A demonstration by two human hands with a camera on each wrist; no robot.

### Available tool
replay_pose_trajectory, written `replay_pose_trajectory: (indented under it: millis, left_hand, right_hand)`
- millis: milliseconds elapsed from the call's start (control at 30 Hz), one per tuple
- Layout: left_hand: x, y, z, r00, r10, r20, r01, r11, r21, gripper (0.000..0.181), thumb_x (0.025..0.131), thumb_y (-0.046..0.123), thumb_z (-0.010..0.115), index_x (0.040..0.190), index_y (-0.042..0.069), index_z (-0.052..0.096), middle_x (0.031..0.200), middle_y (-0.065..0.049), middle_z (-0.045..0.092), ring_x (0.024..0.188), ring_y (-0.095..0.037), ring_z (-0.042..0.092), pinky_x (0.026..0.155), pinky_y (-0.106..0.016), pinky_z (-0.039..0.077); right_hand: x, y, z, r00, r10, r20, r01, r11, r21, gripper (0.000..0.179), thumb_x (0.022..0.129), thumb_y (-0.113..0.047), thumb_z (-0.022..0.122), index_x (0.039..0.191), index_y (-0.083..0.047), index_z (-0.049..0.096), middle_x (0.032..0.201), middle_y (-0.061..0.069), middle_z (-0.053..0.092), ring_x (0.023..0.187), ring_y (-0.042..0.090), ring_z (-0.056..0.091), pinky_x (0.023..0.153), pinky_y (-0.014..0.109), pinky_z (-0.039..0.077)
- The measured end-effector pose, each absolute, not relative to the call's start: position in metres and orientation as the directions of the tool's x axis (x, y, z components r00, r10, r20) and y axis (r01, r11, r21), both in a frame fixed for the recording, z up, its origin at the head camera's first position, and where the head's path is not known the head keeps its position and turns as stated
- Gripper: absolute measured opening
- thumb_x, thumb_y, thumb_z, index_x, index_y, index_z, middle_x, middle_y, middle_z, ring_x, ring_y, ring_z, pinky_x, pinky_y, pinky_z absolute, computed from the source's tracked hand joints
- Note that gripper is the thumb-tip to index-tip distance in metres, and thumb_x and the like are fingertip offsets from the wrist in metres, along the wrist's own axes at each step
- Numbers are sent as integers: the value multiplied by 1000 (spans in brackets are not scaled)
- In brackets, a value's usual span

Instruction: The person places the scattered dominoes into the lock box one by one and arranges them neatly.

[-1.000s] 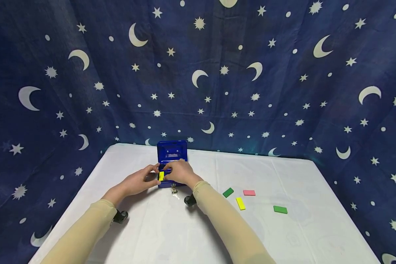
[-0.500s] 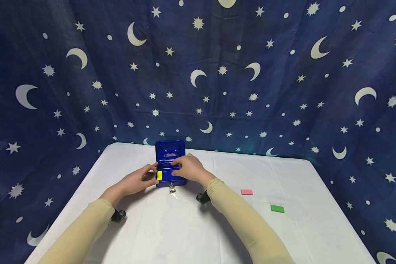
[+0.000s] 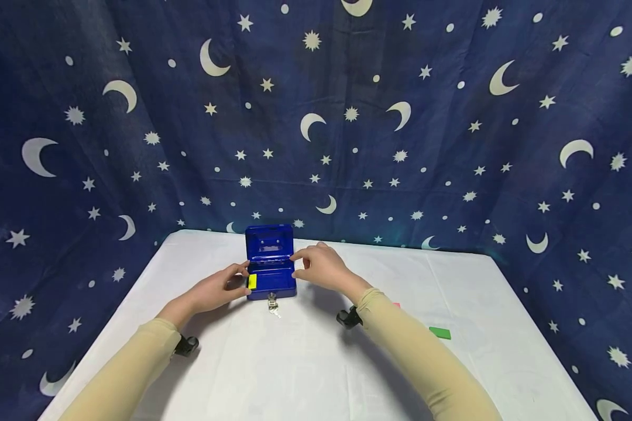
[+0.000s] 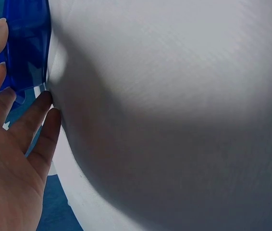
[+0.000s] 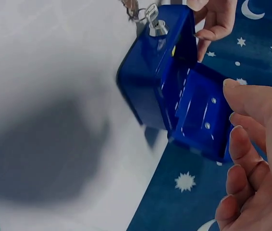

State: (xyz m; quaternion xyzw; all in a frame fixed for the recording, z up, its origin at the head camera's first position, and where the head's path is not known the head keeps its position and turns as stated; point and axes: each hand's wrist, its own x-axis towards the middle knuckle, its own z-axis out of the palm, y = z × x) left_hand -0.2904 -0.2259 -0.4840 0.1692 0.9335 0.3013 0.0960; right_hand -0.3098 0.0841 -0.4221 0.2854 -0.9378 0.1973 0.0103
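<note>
A blue metal cash box stands on the white table with its lid raised at the back. Keys hang from the lock in its front wall. Inside, against the left wall, lies a yellow block, of which the right wrist view shows only a sliver. My left hand holds the box at its left side, thumb by the front corner and a finger by the back one. At the box's right edge is my right hand, thumb and forefinger spread apart with nothing between them.
A flat green block lies on the table to the right. Beside my right forearm a bit of a pink block shows. A dark blue curtain with moons and stars hangs behind the table.
My right hand has drawn back out of the box to its right side. The yellow block stays at the left wall. My right sleeve now hides more of the loose blocks.
</note>
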Motion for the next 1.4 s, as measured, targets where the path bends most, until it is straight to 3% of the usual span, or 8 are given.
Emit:
replay_pose_trajectory:
  millis: [100, 167, 333, 400, 500, 600, 900, 1400]
  left_hand:
    - [-290, -226, -485, -922, 380, -78, 259, 753, 605, 47, 96, 50, 67, 127, 19, 51, 165, 0, 31, 144, -32, 42, 112, -61, 32]
    - [-289, -227, -486, -920, 384, -80, 261, 751, 607, 49, 95, 52, 66, 128, 19, 51, 165, 0, 30, 144, -31, 42, 112, -61, 32]
    - [-289, -227, -485, -919, 385, -82, 258, 746, 614, 53, 95, 55, 66, 130, 18, 52, 165, 1, 30, 144, -32, 41, 112, -62, 32]
    - [-289, -227, -484, -920, 384, -82, 256, 744, 617, 53, 95, 55, 66, 130, 18, 52, 165, 1, 30, 144, -32, 41, 112, -62, 32]
    - [-289, -226, -484, -919, 386, -81, 261, 749, 609, 52, 95, 54, 66, 130, 18, 51, 165, -1, 30, 144, -33, 41, 112, -62, 32]
    - [-289, -225, -483, -920, 383, -82, 260, 755, 602, 50, 96, 54, 65, 128, 18, 51, 165, -1, 30, 144, -33, 40, 112, -63, 32]
    - [-289, -227, -486, -918, 392, -59, 283, 752, 596, 43, 97, 48, 67, 125, 20, 52, 165, -2, 30, 143, -33, 42, 110, -62, 34]
    - [-288, -228, -486, -917, 394, -58, 283, 747, 601, 43, 96, 50, 66, 125, 21, 53, 165, 0, 30, 141, -32, 45, 109, -62, 35]
  right_hand:
    - [-306, 98, -421, -839, -523, 151, -540, 760, -362, 39, 89, -37, 78, 124, -22, 73, 74, -9, 55, 79, 16, 46, 88, 39, 44]
    - [-303, 108, -420, -846, -509, 156, -528, 762, -374, 38, 89, -37, 79, 124, -23, 73, 74, -9, 56, 81, 16, 45, 76, 38, 42]
    - [-296, 131, -416, -868, -470, 161, -491, 758, -430, 40, 88, -33, 80, 125, -20, 73, 75, -9, 56, 82, 16, 45, 95, 39, 43]
    - [-293, 139, -414, -874, -458, 164, -479, 753, -451, 40, 88, -32, 80, 125, -19, 72, 76, -9, 56, 82, 17, 46, 94, 40, 44]
    - [-288, 151, -416, -881, -442, 169, -466, 751, -468, 40, 88, -33, 80, 125, -20, 73, 77, -11, 56, 82, 15, 46, 77, 37, 44]
    - [-283, 165, -420, -887, -425, 179, -456, 752, -476, 39, 87, -33, 81, 124, -23, 73, 78, -12, 56, 83, 14, 46, 71, 33, 42]
    - [-275, 211, -430, -910, -357, 211, -414, 757, -506, 38, 88, -30, 81, 124, -21, 73, 79, -11, 56, 88, 25, 51, 74, 35, 42]
    - [-266, 275, -445, -954, -208, 217, -292, 815, -500, 38, 87, -27, 81, 123, -17, 74, 81, -8, 56, 87, 22, 49, 75, 37, 41]
